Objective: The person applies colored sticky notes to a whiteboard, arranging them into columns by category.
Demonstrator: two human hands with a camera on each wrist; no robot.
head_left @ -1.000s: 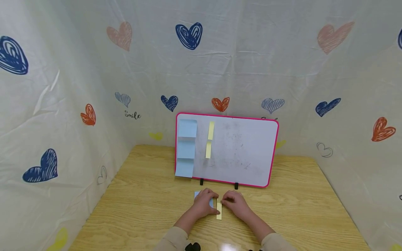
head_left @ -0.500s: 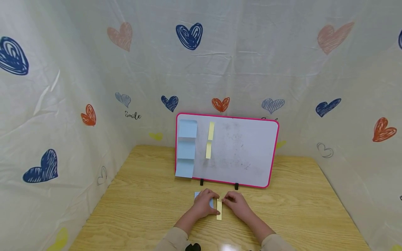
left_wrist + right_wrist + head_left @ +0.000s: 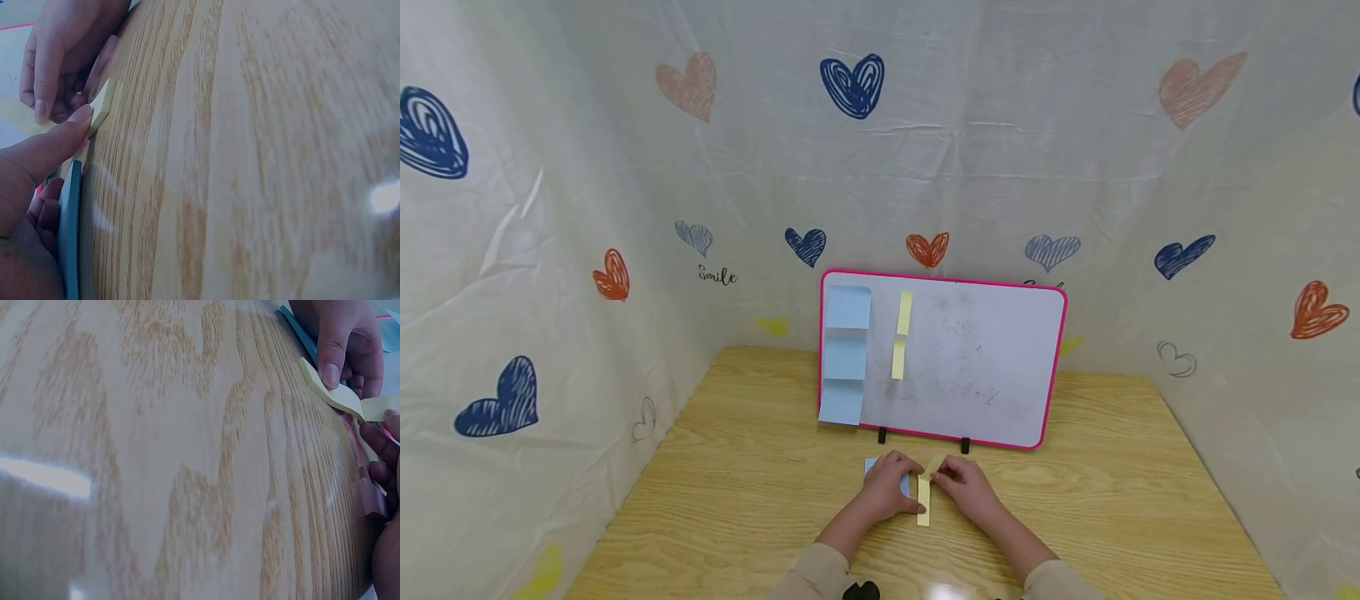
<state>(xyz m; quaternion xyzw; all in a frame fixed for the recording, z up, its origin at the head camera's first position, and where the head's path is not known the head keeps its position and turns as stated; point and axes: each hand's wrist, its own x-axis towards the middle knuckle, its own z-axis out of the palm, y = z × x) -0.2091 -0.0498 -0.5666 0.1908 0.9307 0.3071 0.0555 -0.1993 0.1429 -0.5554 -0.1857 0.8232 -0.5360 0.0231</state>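
My left hand [image 3: 886,485] holds down a narrow yellow sticky note pad [image 3: 923,505], thumb on its near part and fingertips by its far end. With my right hand [image 3: 966,485] I pinch a yellow sticky note [image 3: 934,463], lifted from the pad's face and bent up at the far end. The right wrist view shows the pad [image 3: 320,387] curved under the left thumb and the note [image 3: 378,409] rising from it. Under the left hand lies a blue sticky note pad [image 3: 870,463], partly hidden. A pink block-like piece [image 3: 373,499] sits beneath the right hand.
A pink-framed whiteboard [image 3: 977,358] stands on black feet [image 3: 965,445] behind the hands. Several blue sticky notes [image 3: 846,358] line its left side, with two yellow sticky notes [image 3: 904,313] to their right. The wooden table [image 3: 1120,500] meets a heart-printed curtain [image 3: 970,167].
The yellow note at the pad's far end has come up in my right fingers and now stands out above the pad. Both hands have stayed almost in place.
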